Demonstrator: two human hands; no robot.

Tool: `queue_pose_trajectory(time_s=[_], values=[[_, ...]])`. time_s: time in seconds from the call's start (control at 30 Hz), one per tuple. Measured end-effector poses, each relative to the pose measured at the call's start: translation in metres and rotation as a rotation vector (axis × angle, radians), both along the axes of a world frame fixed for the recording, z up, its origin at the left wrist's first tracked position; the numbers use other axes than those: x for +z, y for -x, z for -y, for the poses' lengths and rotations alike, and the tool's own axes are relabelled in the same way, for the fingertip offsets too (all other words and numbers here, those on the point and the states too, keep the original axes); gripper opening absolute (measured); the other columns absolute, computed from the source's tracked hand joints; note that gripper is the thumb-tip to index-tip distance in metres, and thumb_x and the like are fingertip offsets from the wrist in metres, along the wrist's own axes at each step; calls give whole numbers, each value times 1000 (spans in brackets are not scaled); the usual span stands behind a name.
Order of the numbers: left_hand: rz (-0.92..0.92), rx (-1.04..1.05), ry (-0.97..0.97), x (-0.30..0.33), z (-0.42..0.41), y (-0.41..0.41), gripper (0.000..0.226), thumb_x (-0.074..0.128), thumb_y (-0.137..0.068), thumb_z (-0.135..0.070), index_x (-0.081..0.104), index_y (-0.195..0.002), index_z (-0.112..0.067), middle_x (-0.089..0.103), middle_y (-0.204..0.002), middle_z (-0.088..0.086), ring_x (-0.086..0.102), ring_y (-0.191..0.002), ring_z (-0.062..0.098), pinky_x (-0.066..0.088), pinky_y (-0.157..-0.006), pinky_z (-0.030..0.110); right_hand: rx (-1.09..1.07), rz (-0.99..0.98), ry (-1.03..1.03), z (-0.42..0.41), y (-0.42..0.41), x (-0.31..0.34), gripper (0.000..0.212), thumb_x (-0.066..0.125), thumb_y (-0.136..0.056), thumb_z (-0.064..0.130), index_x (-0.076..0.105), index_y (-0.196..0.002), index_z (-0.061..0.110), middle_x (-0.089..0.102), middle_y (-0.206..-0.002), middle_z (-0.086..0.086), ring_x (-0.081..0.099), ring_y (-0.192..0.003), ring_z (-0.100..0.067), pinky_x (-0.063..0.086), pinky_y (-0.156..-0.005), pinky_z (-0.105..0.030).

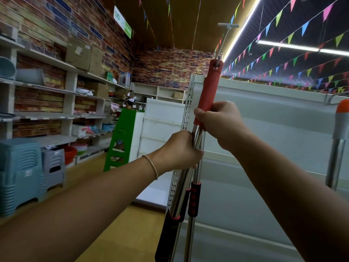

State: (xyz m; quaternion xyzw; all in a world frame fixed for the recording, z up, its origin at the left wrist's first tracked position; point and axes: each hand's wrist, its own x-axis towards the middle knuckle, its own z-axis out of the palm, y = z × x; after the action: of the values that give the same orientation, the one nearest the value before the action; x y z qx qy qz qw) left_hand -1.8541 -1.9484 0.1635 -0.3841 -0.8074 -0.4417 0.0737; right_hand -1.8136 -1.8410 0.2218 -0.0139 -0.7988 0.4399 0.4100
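The left hand [179, 150] curls its fingers tightly round the bundle of steel poles [190, 233], which stands upright just beside the perforated shelf post [186, 114]. The right hand [221, 125] clamps the lower end of the red foam grip [207, 91]. Both holds should be firm and the lift straight, so no pole slips out. Counted: seemingly three bundled poles, one red grip, one separate pole [338, 157] far right.
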Motion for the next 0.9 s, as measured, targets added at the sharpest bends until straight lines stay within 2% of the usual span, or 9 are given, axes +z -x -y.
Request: queue_pose_trajectory(time_s=[0.1, 0.17, 0.27, 0.33, 0.43, 0.53, 0.67, 0.8, 0.9], values=[[22, -24, -21, -1, -3, 9, 7, 59, -89, -19, 58, -83, -15, 72, -68, 5, 70, -59, 9, 45, -47, 17, -1, -41, 13, -5, 9, -3, 21, 75, -82, 26, 59, -93, 20, 70, -88, -7, 73, -71, -20, 61, -62, -33], [50, -47, -35, -1, -7, 14, 7, 59, -89, -17, 59, -84, -11, 72, -68, 7, 67, -51, 7, 43, -43, 15, 1, -40, 32, -9, 14, -4, 30, 77, -80, 28, 54, -99, 22, 69, -94, -7, 73, -76, -21, 62, -69, -40], [78, -63, -58, -4, -14, 21, 8, 59, -88, -15, 60, -87, -7, 71, -70, 9, 67, -51, 8, 45, -45, 16, -6, -16, 28, -15, 21, -4, 27, 78, -81, 28, 53, -89, 24, 69, -93, -8, 73, -78, -22, 62, -73, -43], [85, -62, -75, -6, -20, 26, 9, 59, -89, -15, 60, -88, -7, 71, -72, 10, 70, -58, 11, 48, -52, 19, -8, 1, 26, -18, 26, -3, 25, 77, -82, 27, 53, -86, 24, 69, -92, -8, 72, -79, -21, 62, -74, -42], [72, -45, -95, -7, -30, 33, 10, 59, -90, -18, 59, -88, -8, 70, -74, 10, 67, -52, 6, 44, -46, 15, -30, 27, 30, -25, 34, -2, 23, 76, -83, 27, 54, -85, 23, 69, -89, -6, 73, -77, -20, 62, -73, -40], [67, -22, -104, -9, -40, 41, 11, 60, -91, -21, 58, -90, -10, 71, -78, 10, 71, -61, 11, 47, -52, 19, -49, 54, 36, -31, 41, -1, 21, 75, -84, 26, 57, -88, 19, 70, -86, -5, 73, -74, -17, 63, -70, -36], [47, 8, -117, -12, -50, 51, 13, 59, -92, -23, 56, -84, -13, 70, -79, 8, 71, -61, 10, 42, -42, 12, -85, 61, 38, -38, 53, 0, 19, 74, -83, 24, 57, -88, 17, 70, -86, -5, 73, -72, -17, 63, -68, -36], [19, 50, -120, -14, -59, 61, 15, 58, -92, -27, 57, -83, -15, 71, -77, 6, 71, -64, 11, 44, -49, 17, -94, 73, 40, -44, 67, 0, 23, 73, -85, 25, 58, -99, 14, 68, -91, -5, 72, -75, -16, 63, -70, -33], [38, 76, -140, -16, -64, 68, 14, 58, -93, -30, 55, -88, -17, 70, -78, 3, 70, -60, 8, 41, -41, 11, -108, 82, 32, -47, 76, 0, 28, 72, -86, 27, 57, -105, 13, 67, -94, -5, 71, -79, -17, 62, -73, -33]])
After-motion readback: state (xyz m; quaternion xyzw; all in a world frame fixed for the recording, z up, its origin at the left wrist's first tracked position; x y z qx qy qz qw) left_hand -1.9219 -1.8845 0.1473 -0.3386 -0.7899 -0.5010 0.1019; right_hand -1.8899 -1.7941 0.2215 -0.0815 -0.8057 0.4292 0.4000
